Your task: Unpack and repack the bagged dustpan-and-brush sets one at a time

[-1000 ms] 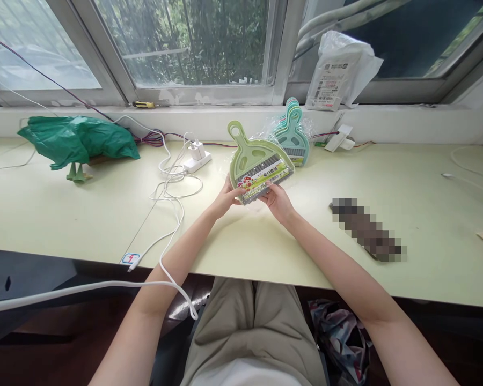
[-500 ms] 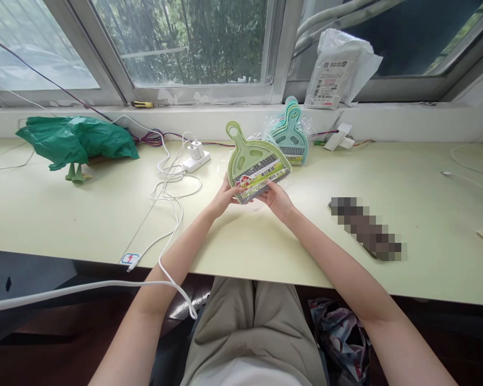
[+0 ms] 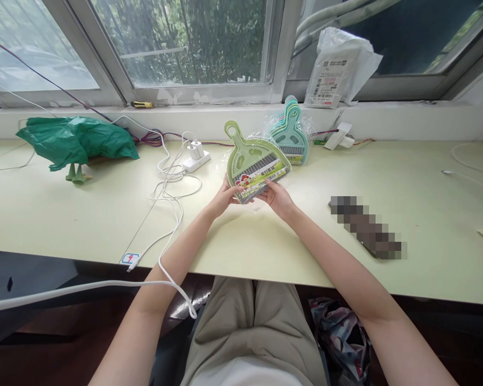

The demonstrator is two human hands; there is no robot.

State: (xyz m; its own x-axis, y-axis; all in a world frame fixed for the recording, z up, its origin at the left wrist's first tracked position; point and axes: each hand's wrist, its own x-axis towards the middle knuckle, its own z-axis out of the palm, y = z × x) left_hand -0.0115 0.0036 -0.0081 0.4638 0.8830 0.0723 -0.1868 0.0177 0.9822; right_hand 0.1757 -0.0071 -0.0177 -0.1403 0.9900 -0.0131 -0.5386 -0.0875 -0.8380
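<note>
A green dustpan and brush set (image 3: 247,153) in clear plastic wrap is held up over the table, its round handle loop pointing up and to the left. My left hand (image 3: 224,197) grips its lower left edge, thumb on the front. On the lower right edge, my right hand (image 3: 278,198) closes with its thumb on the printed label; the fingers behind are partly hidden. Just behind stands a stack of wrapped dustpan sets (image 3: 293,131), a blue-green one in front, leaning by the wall.
A white power strip (image 3: 197,160) and tangled white cable (image 3: 180,206) lie to the left, beyond them a green plastic bag (image 3: 80,139). A pixelated dark object (image 3: 366,228) rests on the right. On the sill are a yellow cutter (image 3: 142,104) and a wrapped parcel (image 3: 332,75).
</note>
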